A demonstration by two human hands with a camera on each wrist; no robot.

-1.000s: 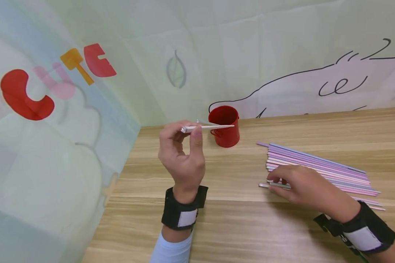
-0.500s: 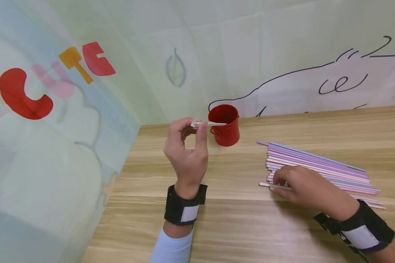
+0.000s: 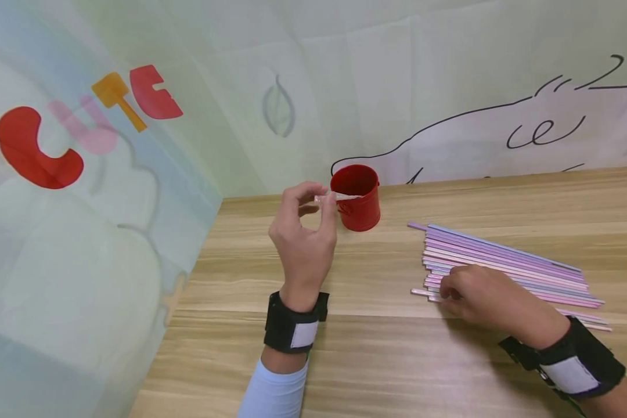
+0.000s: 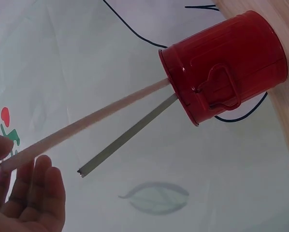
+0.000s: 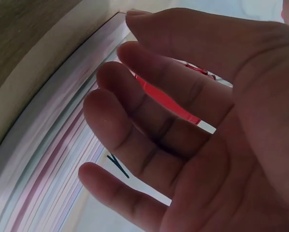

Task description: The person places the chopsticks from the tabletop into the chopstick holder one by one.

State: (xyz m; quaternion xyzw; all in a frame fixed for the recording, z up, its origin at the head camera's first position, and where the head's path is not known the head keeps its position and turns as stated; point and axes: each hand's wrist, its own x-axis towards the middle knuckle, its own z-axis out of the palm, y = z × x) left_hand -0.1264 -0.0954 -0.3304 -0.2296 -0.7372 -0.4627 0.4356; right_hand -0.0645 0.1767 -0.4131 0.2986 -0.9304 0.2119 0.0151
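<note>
My left hand (image 3: pixel 305 249) is raised beside the red bucket (image 3: pixel 363 212). Thumb and fingers pinch the near end of a pale pinkish stick (image 4: pixel 93 118), whose far end reaches into the bucket's mouth. A grey-green stick (image 4: pixel 127 137) leans out of the same bucket, apart from the hand. My right hand (image 3: pixel 493 296) is low over the near side of a row of pastel sticks (image 3: pixel 501 255) lying flat on the table. In the right wrist view its fingers are relaxed and slightly spread, thumb and fingertips right at the nearest sticks.
The wooden table (image 3: pixel 381 360) runs back to a printed cloth backdrop (image 3: pixel 371 75). Another cloth with coloured letters (image 3: pixel 42 148) hangs along the left side. Near the right wrist, several stick ends (image 3: pixel 595 325) show apart from the main row.
My left hand has moved slightly right, bringing the pinched stick to the bucket's mouth. My right hand has shifted a little right along the near sticks, its fingertips leaving more of their left ends uncovered.
</note>
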